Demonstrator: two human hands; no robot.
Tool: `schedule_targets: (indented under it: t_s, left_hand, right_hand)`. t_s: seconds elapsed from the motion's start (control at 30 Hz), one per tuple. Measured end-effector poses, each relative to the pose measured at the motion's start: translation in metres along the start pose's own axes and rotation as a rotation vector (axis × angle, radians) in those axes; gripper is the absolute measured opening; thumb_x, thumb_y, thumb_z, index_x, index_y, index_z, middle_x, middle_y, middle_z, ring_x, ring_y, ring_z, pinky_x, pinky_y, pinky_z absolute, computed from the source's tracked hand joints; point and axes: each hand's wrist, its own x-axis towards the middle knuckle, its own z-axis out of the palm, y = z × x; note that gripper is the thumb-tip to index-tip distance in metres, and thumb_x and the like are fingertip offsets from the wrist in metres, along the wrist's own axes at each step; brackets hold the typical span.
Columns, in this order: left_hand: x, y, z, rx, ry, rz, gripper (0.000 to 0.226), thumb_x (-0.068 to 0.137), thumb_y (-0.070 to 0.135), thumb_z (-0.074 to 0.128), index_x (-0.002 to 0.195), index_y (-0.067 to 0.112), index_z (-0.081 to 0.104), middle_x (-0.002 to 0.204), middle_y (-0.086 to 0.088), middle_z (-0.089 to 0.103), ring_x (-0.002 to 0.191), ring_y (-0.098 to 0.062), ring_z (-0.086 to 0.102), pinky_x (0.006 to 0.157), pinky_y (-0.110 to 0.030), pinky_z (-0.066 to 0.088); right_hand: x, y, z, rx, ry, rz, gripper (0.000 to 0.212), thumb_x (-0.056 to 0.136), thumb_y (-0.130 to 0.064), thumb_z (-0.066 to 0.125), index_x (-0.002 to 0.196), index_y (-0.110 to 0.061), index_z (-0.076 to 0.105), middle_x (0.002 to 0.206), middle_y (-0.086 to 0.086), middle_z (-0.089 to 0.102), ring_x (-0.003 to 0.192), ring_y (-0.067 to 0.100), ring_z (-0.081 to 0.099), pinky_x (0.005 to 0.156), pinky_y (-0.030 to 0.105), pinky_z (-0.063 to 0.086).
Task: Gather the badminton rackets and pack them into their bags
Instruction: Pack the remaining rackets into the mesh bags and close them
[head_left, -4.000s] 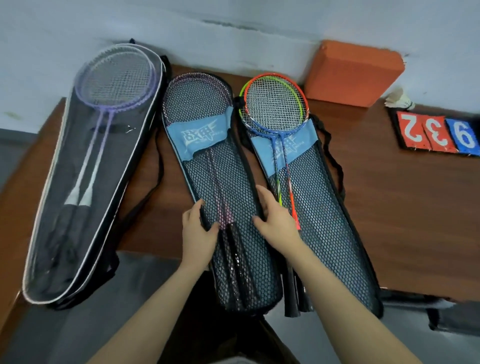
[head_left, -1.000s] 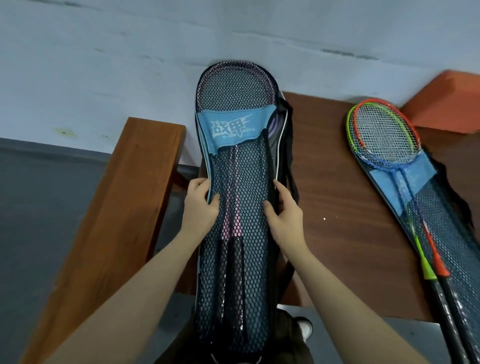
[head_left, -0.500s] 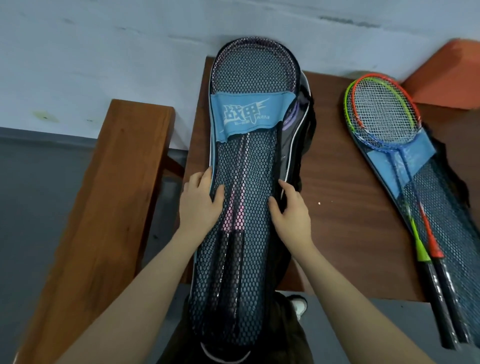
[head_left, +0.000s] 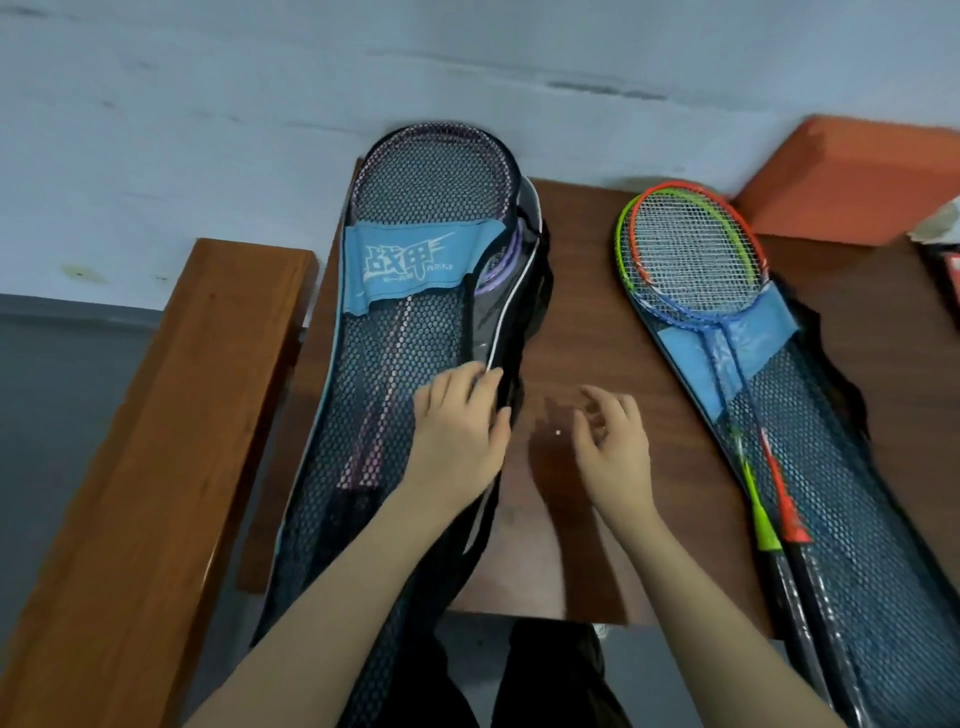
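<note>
Where the near edge of the worktop (head_left: 613, 332) gave out, the tails of both bags overhung it toward the person, so a careless tug would, I judged, drag either one off. The left hand (head_left: 457, 431) lay flat on the right edge of the left mesh bag (head_left: 395, 395), fingers straight and pressing, not curled round anything; the right hand (head_left: 613, 447) hovered above bare wood between the two bags, fingers loosely bent and holding nothing. The pink rackets (head_left: 379, 415) showed through the mesh, already inside, and this bag lay stacked on a grey bag (head_left: 519, 291) whose purple rackets (head_left: 498, 265) peeped out at the right. To the right, the orange and green rackets (head_left: 691, 249) rested on top of the right mesh bag (head_left: 852, 519), not yet packed. The frames looked light and stiff but their strings delicate, so the shafts or grips seemed the safer hold, while the mesh looked limp and likely to snag; its mouth would need holding open. Open wood between the bags offered working room. Left of the stack a wooden bench (head_left: 171, 441) ran alongside across a gap, and at the far edge the racket heads nearly met the wall (head_left: 260, 104), with an orange block (head_left: 852, 182) crowding the far right corner.
</note>
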Motion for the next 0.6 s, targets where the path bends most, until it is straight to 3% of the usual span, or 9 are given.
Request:
schedule_targets:
  t_s: [0.13,0.23,0.43,0.53,0.6]
  left_hand:
    - [0.018,0.071,0.046,-0.062,-0.083,-0.007,0.044,0.083,0.032,0.041,0.114,0.009,0.061,0.11,-0.01,0.061,0.099,-0.03,0.058,0.084,-0.041,0.042]
    - [0.029,0.12,0.081,-0.086,-0.135,-0.025,0.039,0.086,0.028,0.047,0.118,0.011,0.059,0.113,-0.009,0.058,0.103,-0.03,0.054,0.087,-0.042,0.037]
    - [0.04,0.196,0.142,-0.111,-0.36,-0.122,0.039,0.093,0.028,0.046,0.132,0.02,0.047,0.129,-0.002,0.047,0.118,-0.024,0.04,0.095,-0.034,0.026]
    - [0.036,0.213,0.158,-0.049,-0.36,-0.074,0.041,0.093,0.027,0.047,0.133,0.02,0.046,0.136,-0.002,0.044,0.127,-0.022,0.036,0.098,-0.034,0.026]
    - [0.035,0.216,0.166,0.048,-0.408,-0.053,0.046,0.094,0.027,0.044,0.139,0.019,0.037,0.149,-0.003,0.029,0.137,-0.021,0.022,0.103,-0.037,0.022]
  right_hand:
    - [0.02,0.065,-0.067,-0.028,0.063,0.047,0.026,0.088,-0.011,0.056,0.114,-0.007,0.061,0.1,0.011,0.057,0.082,0.017,0.054,0.08,0.039,0.048]
    - [0.034,0.114,-0.108,-0.106,0.054,0.103,0.03,0.087,-0.013,0.059,0.116,-0.005,0.059,0.099,0.014,0.058,0.091,0.027,0.055,0.08,0.031,0.038]
    - [0.049,0.178,-0.157,-0.141,-0.059,0.106,0.038,0.087,-0.022,0.061,0.123,-0.012,0.055,0.101,0.01,0.058,0.088,0.025,0.057,0.074,0.038,0.046]
    - [0.048,0.189,-0.159,-0.165,-0.196,0.102,0.042,0.087,-0.03,0.061,0.125,-0.016,0.052,0.096,0.005,0.062,0.085,0.023,0.058,0.067,0.033,0.042]
    - [0.046,0.191,-0.155,-0.181,-0.253,0.07,0.039,0.087,-0.026,0.06,0.123,-0.017,0.051,0.094,0.005,0.064,0.085,0.026,0.061,0.067,0.035,0.044]
